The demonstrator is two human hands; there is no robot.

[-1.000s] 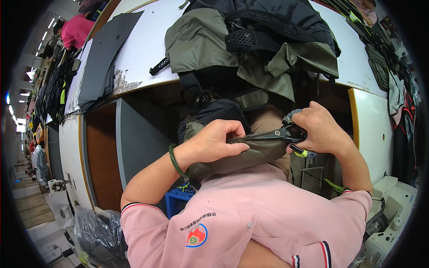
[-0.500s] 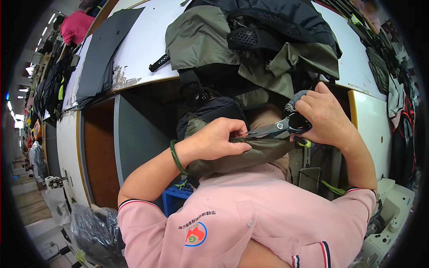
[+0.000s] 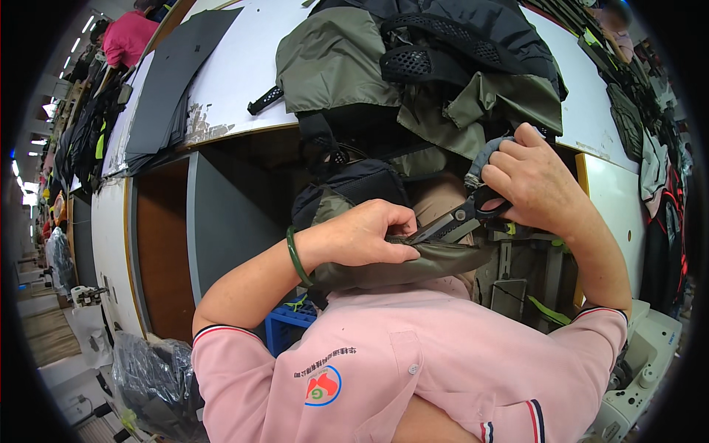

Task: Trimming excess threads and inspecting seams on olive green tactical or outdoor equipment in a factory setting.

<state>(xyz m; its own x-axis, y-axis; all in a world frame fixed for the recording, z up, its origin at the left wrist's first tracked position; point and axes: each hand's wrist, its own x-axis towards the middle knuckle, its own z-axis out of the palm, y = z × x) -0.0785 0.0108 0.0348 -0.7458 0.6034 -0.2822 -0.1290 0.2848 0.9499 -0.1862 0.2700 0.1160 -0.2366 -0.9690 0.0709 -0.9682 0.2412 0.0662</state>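
Observation:
In my lap lies an olive-green and black fabric piece, part of a backpack (image 3: 413, 269) that seems to run up onto the table. My left hand (image 3: 366, 230), with a green bangle on its wrist, pinches the fabric's edge between thumb and fingers. Scissors (image 3: 452, 220) with cloth-wrapped handles are in my right hand (image 3: 530, 179), its fingers closed round the loops. Their blades point down and left, with the tips at the fabric edge beside my left fingers. How far the blades are apart at the tips cannot be made out.
More backpack fabric with mesh straps (image 3: 436, 66) heaps over the white table (image 3: 236, 92). Dark grey sheets (image 3: 173, 81) lie left of it, above open shelves (image 3: 229, 214). A blue crate (image 3: 289, 325) stands below; a sewing machine (image 3: 641, 369) is at lower right. People work farther back.
The scissors have tilted more steeply, their handles rising slightly and their tips still by my left fingers. My right hand has shifted a little; my left hand still pinches the fabric.

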